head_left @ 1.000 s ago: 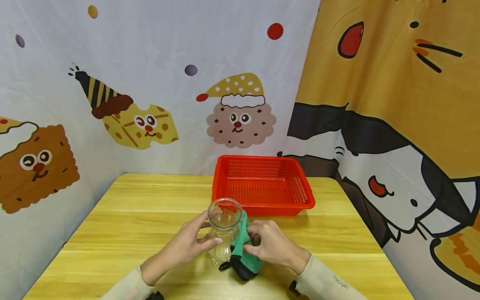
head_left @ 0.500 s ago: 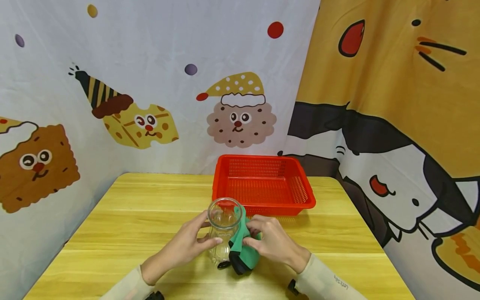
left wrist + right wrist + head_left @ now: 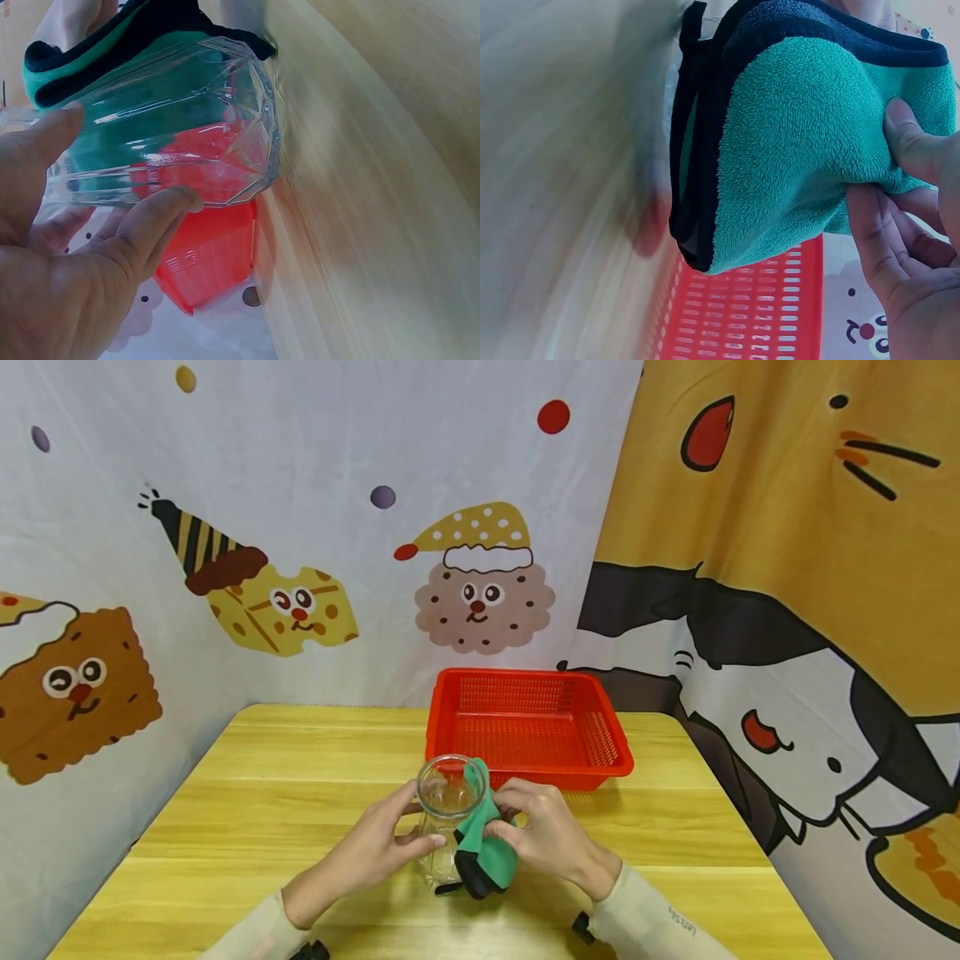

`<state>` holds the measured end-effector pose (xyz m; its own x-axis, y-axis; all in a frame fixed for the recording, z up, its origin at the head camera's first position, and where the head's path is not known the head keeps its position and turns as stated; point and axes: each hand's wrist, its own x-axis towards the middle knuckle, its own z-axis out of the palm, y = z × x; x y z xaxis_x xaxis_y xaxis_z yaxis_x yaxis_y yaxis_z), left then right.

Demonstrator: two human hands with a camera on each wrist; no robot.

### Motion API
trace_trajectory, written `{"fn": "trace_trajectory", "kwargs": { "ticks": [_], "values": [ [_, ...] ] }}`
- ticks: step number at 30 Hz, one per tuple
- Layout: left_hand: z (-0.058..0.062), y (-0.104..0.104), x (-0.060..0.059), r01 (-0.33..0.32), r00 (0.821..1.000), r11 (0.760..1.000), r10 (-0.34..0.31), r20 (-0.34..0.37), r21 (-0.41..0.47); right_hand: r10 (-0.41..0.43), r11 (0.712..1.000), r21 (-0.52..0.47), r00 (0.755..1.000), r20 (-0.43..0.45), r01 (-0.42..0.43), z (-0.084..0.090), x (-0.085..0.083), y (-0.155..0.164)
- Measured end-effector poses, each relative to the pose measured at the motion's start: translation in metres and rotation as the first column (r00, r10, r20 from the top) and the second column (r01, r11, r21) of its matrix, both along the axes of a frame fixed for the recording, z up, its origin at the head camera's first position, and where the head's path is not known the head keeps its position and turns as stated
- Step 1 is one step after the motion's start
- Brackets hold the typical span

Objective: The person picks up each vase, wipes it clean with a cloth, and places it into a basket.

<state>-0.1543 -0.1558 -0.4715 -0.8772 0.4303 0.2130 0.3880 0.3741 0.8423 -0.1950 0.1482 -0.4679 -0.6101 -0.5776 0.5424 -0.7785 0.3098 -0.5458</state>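
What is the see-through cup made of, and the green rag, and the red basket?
Cup: looks like clear glass, with shiny facets. Rag: soft fuzzy cloth, probably microfibre, with black trim. Basket: glossy red plastic, by its moulded mesh of holes.

The lower part of the glass jar (image 3: 447, 827) is hidden behind the left hand (image 3: 369, 852) and the green cloth (image 3: 482, 843), and in the left wrist view its rim runs off the picture's left edge. The right hand (image 3: 546, 835) covers part of that cloth, and in the right wrist view only its fingers (image 3: 907, 142) show, the rest cut off. The table (image 3: 390, 225) is smeared with blur in both wrist views.
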Motion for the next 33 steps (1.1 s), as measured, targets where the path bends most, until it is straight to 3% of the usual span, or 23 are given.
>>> {"fn": "trace_trajectory", "kwargs": {
  "ticks": [15,24,33],
  "values": [
    [0.001,-0.002,-0.001,-0.002,1.0,1.0,0.002,0.005,-0.014,-0.005,0.999,-0.04,0.998,-0.07,0.002,0.009,-0.002,0.0],
    [0.0,-0.002,0.0,0.002,1.0,1.0,-0.002,-0.009,-0.014,0.011,1.0,-0.022,1.0,-0.019,-0.012,0.013,-0.001,0.0],
    [0.001,0.0,0.002,0.013,1.0,1.0,-0.013,-0.005,0.0,0.021,0.999,0.029,0.999,-0.04,-0.019,0.017,0.001,0.0]
  ]
}}
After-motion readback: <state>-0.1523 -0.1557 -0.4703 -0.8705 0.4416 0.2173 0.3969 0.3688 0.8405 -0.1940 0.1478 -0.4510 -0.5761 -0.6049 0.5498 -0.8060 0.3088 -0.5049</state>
